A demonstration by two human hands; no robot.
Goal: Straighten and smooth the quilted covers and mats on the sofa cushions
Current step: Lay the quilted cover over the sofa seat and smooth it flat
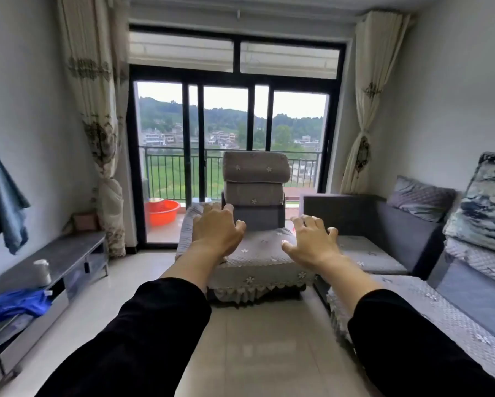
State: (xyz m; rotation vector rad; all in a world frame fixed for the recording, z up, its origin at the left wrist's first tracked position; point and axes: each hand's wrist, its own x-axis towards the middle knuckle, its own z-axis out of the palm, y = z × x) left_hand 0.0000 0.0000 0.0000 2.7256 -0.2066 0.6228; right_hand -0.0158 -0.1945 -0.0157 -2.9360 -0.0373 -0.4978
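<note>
Two hands reach forward from black sleeves (pixel 160 339) towards the footstool section of a grey sofa. The left hand (pixel 216 227) and the right hand (pixel 312 242) are both palm down, with fingers spread, lightly bent and holding nothing. They hover in front of the quilted cover (pixel 263 262), and I cannot tell whether any fingertip touches it. That cover is pale grey with small stitched flowers. It lies across the top of the footstool section, and its scalloped fringe hangs over the near edge. A stack of three cushions (pixel 254 179) stands at the far end of the section. The upper two wear brownish flowered covers and the lowest is plain dark grey. A long quilted mat (pixel 440 316) lies on the sofa seat at the right and drapes over its front. A smaller mat (pixel 363 250) lies on the corner seat beyond the right hand. A grey pillow (pixel 420 197) and a blue-patterned pillow (pixel 486 204) lean against the sofa back. Sliding glass doors (pixel 229 138) behind the stack open onto a balcony where a red basin (pixel 161 212) sits. A low grey bench (pixel 54 262) along the left wall carries a white cup (pixel 42 272) and a crumpled blue cloth (pixel 14 306).
</note>
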